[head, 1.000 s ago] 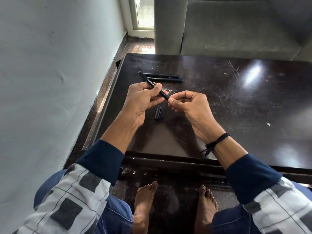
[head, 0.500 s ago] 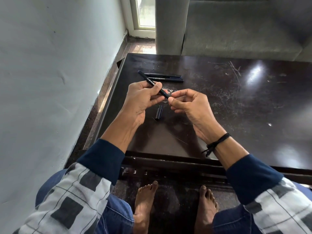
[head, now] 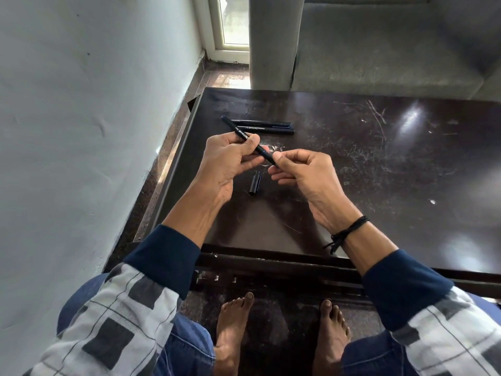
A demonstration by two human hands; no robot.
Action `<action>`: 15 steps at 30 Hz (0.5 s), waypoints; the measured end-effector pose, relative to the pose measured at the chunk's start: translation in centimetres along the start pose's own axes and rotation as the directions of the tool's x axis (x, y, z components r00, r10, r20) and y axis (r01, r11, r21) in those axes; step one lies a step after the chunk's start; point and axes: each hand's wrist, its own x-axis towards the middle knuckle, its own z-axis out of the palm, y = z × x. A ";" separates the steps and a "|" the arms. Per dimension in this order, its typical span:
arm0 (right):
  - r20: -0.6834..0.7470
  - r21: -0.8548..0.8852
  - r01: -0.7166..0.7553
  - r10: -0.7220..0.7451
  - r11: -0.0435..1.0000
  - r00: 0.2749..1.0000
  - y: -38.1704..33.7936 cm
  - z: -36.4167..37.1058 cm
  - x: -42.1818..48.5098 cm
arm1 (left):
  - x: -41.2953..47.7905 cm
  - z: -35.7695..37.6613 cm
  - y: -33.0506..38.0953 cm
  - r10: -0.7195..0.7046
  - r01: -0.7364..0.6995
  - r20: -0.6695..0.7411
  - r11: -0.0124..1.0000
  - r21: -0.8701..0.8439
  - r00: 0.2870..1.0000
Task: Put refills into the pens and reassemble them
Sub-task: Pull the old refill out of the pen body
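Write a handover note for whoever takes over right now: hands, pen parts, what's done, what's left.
Left hand grips the black pen by its barrel above the table.
Right hand pinches its near end with the fingers.
Loose cap lies on the table under the hands; two more pens lie side by side farther back.
Done: unclear whether those two are refilled.
Left: finish the held pen's end, then fit the cap.

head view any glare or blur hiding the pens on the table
In the head view a bright glare patch sits on the dark table to the right, clear of the two pens and the cap; the held pen is sharp, its print readable; wide-angle bending at the edges.
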 end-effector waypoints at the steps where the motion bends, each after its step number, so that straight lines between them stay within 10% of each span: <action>1: 0.001 -0.001 0.001 -0.001 1.000 1.000 0.0 0.0 0.0 | 0.0 0.0 0.0 0.000 0.000 0.002 1.000 0.000 1.000; 15: -0.010 -0.006 0.008 -0.008 1.000 1.000 0.0 -0.1 0.0 | 0.0 0.1 -0.1 -0.012 0.012 0.007 1.000 0.001 1.000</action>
